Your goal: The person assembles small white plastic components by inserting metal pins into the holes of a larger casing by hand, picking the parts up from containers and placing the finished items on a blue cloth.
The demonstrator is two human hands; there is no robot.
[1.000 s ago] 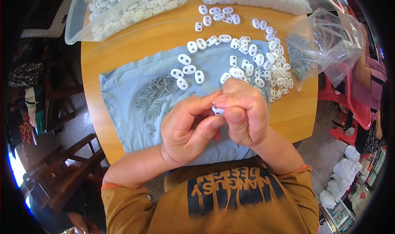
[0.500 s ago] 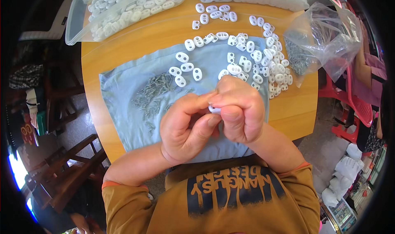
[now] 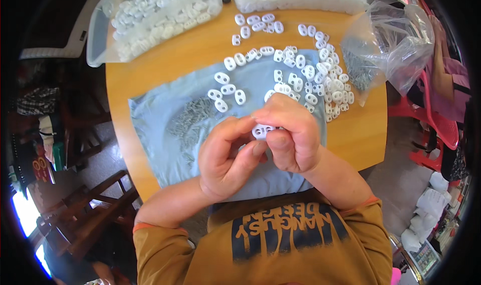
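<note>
Above the front of a light blue cloth (image 3: 235,172), my two hands meet over one white two-hole cord lock (image 3: 261,131). My left hand (image 3: 228,152) pinches its left side with thumb and fingers. On the other side, the thumb and bent forefinger of my right hand (image 3: 295,132) close on it. Both of its holes face up; my fingers cover its ends. Left of my hands lies a pile of small metal springs (image 3: 193,119). Just beyond are several loose white cord locks (image 3: 228,89), and a denser heap of white parts (image 3: 335,87) spreads to the right.
At the back left stands a clear bin (image 3: 97,44) full of white parts, with another clear container (image 3: 295,2) beside it. A clear plastic bag (image 3: 386,34) of springs sits at the table's right edge. A person in pink (image 3: 451,84) is beyond, near a red chair (image 3: 431,107).
The cord lock has turned between my fingers, so its two holes now show. Both hands keep their pinch in nearly the same place. The whole view has shifted slightly.
</note>
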